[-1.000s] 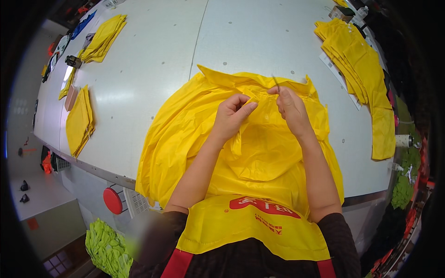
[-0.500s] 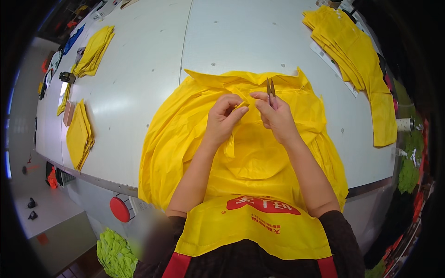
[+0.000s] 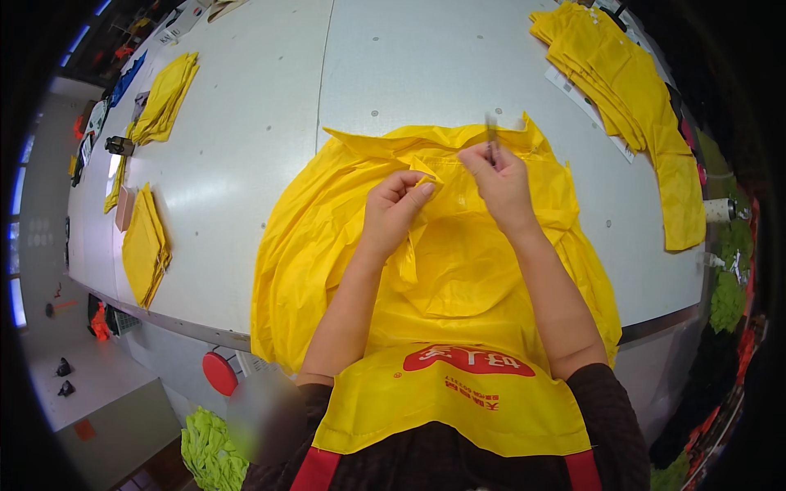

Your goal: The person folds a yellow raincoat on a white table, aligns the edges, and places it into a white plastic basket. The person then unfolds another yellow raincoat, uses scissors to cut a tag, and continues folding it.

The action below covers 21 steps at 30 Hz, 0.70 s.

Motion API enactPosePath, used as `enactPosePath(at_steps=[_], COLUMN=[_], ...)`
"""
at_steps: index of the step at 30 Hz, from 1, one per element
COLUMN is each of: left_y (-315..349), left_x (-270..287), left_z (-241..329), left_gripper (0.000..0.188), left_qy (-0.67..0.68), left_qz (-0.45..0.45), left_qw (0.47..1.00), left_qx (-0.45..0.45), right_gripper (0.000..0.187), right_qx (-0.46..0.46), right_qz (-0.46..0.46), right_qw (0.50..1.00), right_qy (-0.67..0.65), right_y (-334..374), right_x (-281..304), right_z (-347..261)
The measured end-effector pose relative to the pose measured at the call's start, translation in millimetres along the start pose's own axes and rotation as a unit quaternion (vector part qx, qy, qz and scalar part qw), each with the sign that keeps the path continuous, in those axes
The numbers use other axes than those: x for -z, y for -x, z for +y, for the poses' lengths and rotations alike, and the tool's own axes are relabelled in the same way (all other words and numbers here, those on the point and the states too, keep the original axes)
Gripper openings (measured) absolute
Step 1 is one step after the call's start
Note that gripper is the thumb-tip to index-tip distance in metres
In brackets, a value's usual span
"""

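Observation:
A large, crumpled yellow garment (image 3: 467,278) of thin, slightly shiny fabric lies spread before me, hanging over the table's near edge. My left hand (image 3: 393,209) is closed, pinching a folded corner of it between thumb and fingers; a narrow yellow strip hangs below that hand. To the right, my right hand (image 3: 503,188) is closed around small dark thread snips (image 3: 493,139), their blades pointing away from me and smeared by motion. Its thumb and forefinger press together at the tip; any thread between them is too fine to see. The two hands are apart.
On the pale table (image 3: 237,106), folded yellow pieces lie in stacks at the far left (image 3: 166,98), near left (image 3: 146,245) and right (image 3: 606,90). A white spool (image 3: 719,210) is at the right edge. Below the left side are a red stool (image 3: 219,374) and lime-green cloth (image 3: 211,450).
My right hand has moved right and slightly away from the left hand, taking the snips along. My left hand keeps its pinch on the fabric, nearly in place.

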<state>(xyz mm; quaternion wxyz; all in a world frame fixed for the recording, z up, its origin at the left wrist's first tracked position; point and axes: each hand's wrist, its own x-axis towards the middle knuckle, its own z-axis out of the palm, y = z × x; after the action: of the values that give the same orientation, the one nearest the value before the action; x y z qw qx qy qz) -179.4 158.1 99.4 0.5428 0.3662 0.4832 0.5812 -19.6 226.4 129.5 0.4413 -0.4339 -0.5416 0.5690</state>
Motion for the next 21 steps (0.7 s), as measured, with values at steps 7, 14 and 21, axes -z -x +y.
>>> enactPosePath(at_steps=[7,14,21], left_y=[0,1,2], left_x=[3,6,1], left_z=[-2,-7,-3], left_gripper=[0.018,0.019,0.023], left_qy=[0.111,0.07,0.047], left_qz=[0.036,0.004,0.017], left_qw=[0.993,0.997,0.998], left_qx=[0.014,0.011,0.027], right_gripper=[0.037,0.041,0.045], right_qx=[0.021,-0.039,-0.03], right_qz=[-0.109,-0.207,-0.209], right_qw=[0.989,0.964,0.967], right_qy=[0.1,0.162,0.144], right_y=[32,37,29], right_x=[22,18,15], right_z=[8,3,16])
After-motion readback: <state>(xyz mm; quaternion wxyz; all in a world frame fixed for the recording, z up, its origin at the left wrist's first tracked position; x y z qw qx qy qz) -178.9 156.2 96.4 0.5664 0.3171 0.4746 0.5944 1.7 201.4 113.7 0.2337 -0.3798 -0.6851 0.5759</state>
